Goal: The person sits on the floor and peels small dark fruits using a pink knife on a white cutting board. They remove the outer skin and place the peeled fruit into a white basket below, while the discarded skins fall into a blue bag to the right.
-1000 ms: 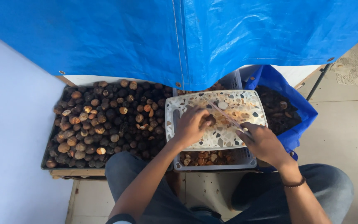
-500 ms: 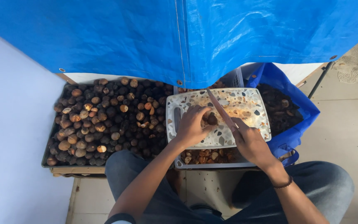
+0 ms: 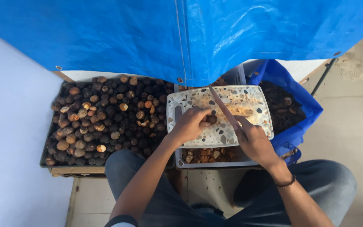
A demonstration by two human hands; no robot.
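While the blue tarp hides the tray's far edge, left hand fingers pinching a nut, right hand gripping knife.

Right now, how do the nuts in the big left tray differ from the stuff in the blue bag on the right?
The nuts in the tray are whole and round, mixed tan and dark brown; the blue bag's contents look darker and more broken up. The tray pile lies open and spread wide; the bag's load sits deep between soft blue walls. Both flank the speckled cutting board, and neither hand touches them.
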